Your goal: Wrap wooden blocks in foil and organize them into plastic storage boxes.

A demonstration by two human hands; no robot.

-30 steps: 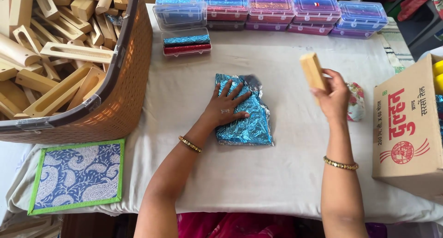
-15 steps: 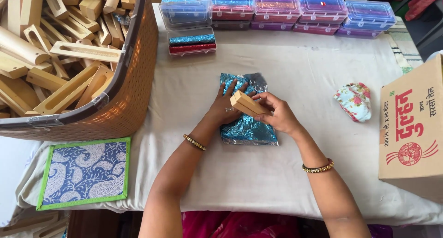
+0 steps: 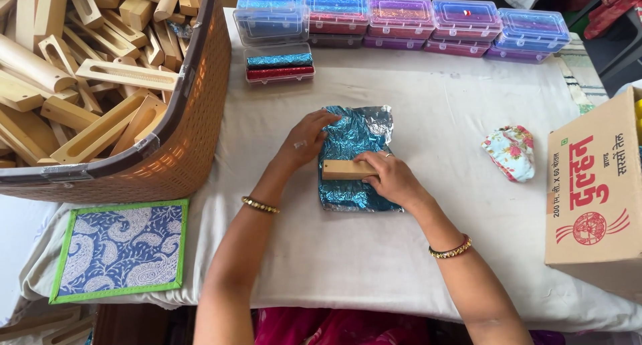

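Nearest the camera, a blue paisley cloth mat with a green border (image 3: pixel 120 250) lay at the left edge of the white-covered tabletop (image 3: pixel 441 265). Just beyond, the right hand (image 3: pixel 391 178) rested on a pale rectangular wooden block (image 3: pixel 348 169), its fingers (image 3: pixel 374 168) curled over the block's right end and pressing it down onto a crinkled sheet of shiny blue foil paper (image 3: pixel 354 154). The left hand (image 3: pixel 309 139) lay flat on the sheet's left edge, fingers spread and touching the foil.

The block sat crosswise at about the middle of the sheet, so the step looked like placing it for wrapping; the next move would likely call for holding the block steady while lifting a free foil edge over it.

To the right lay a small floral cloth pouch (image 3: pixel 511 151) and a brown cardboard box (image 3: pixel 595 184), cut off by the frame. At left stood a brown woven basket of wooden pieces (image 3: pixel 180 138). Farthest, a row of clear lidded plastic boxes (image 3: pixel 401 17) held colourful contents too indistinct to identify.
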